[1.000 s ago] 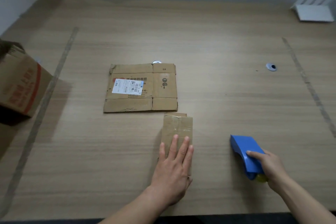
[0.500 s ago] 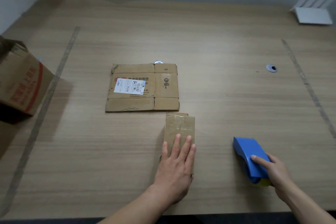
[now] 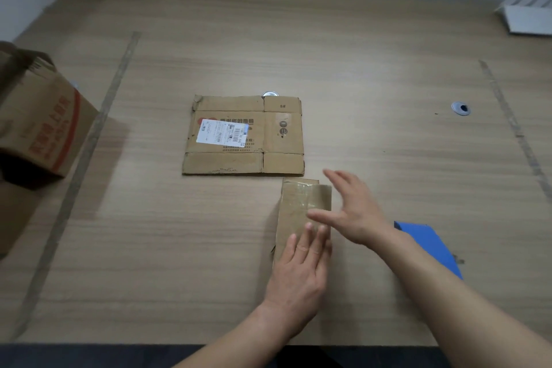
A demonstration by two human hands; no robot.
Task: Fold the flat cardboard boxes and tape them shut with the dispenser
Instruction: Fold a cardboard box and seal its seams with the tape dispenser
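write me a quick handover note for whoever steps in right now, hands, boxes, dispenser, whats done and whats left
Left hand: open, fingers flat, pressing the near end of the small taped box.
Right hand: open, holding nothing, fingers spread over the small box's right edge.
Blue tape dispenser: on the table to the right, partly behind the right forearm.
Flat box with the shipping label: lying unfolded just beyond the small box.
Large open carton: at the left edge.
Done: the small box carries tape on top.
Left: fold and tape the flat box.
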